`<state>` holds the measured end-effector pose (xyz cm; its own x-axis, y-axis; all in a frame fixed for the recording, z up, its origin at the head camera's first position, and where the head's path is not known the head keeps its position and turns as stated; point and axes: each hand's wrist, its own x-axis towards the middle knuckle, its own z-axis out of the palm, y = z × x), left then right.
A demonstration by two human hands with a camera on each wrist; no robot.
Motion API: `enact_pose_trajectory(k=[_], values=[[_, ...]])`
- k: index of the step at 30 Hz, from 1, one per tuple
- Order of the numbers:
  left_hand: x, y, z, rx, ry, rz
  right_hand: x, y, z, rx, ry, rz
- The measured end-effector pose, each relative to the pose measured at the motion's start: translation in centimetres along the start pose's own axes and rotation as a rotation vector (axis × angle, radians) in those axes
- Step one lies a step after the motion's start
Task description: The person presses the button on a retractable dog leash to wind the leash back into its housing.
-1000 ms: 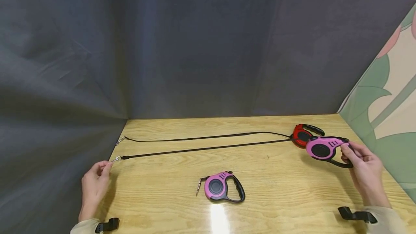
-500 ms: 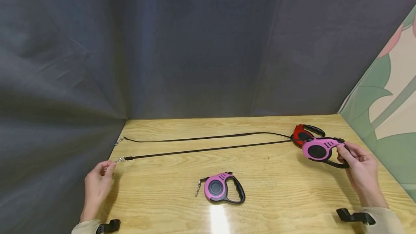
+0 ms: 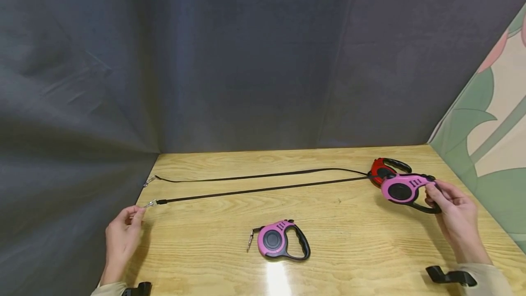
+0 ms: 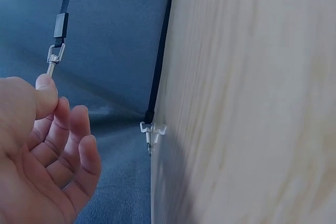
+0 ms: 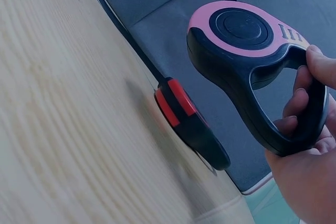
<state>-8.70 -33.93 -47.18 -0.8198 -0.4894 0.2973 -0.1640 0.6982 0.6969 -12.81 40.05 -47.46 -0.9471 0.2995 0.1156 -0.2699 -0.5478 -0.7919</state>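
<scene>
Left fingers pinch silver metal clip at left; right fingers grip pink-and-black plastic leash case, right, above worktop. Grips slightly closer than a second ago: flat black cord likely not being drawn out.

The right leash and lower-centre leash are pink and black, the rear leash red and black, the table yellowish and wood-grained, the curtain dark grey, the right-edge panel leaf-patterned in green, pink and cream.
</scene>
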Motion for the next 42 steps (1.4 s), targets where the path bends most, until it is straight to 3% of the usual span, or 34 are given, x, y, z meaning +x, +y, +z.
enact_pose_trajectory(k=[14, 29, 42], values=[[0.08, 0.14, 0.44, -0.026, 0.013, 0.044, -0.08, 0.62, 0.57, 0.031, -0.01, -0.001], [-0.25, 0.34, 0.4, -0.023, 0.011, 0.001, -0.32, 0.46, 0.44, 0.043, -0.007, -0.013], [-0.13, 0.29, 0.22, -0.043, 0.033, 0.022, -0.09, 0.69, 0.35, 0.053, 0.001, -0.013]])
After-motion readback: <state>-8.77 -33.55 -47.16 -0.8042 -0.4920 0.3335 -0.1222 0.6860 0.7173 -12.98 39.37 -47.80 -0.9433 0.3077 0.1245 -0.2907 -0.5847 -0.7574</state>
